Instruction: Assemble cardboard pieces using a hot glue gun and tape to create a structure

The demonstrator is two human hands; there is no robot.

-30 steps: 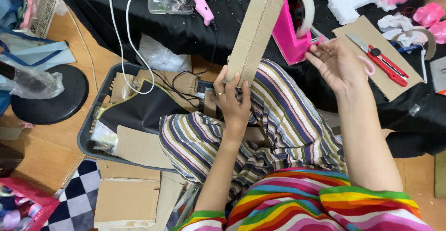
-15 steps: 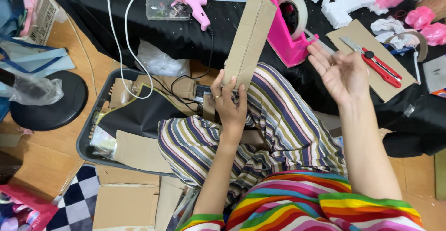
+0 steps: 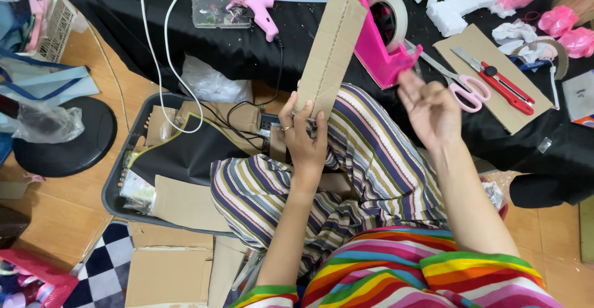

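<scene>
My left hand (image 3: 305, 136) grips the lower end of a long folded cardboard piece (image 3: 330, 53), which stands up tilted over my striped lap. My right hand (image 3: 431, 107) hovers to the right of it, blurred, fingers apart, holding nothing that I can see. Just beyond it on the black table sit a pink tape dispenser (image 3: 385, 42) with a roll of tape, pink-handled scissors (image 3: 461, 85) and a red utility knife (image 3: 498, 83) on a flat cardboard sheet (image 3: 501, 113).
A pink glue gun (image 3: 255, 3) lies on the black table (image 3: 260, 51) with its cord hanging down. White foam blocks (image 3: 451, 4) sit at the far right. A dark tray (image 3: 124, 165) with cardboard scraps stands on the wooden floor at left, beside a black round base (image 3: 59, 141).
My right hand has come down and toward me from near the tape dispenser and scissors. The left hand still holds the cardboard piece upright.
</scene>
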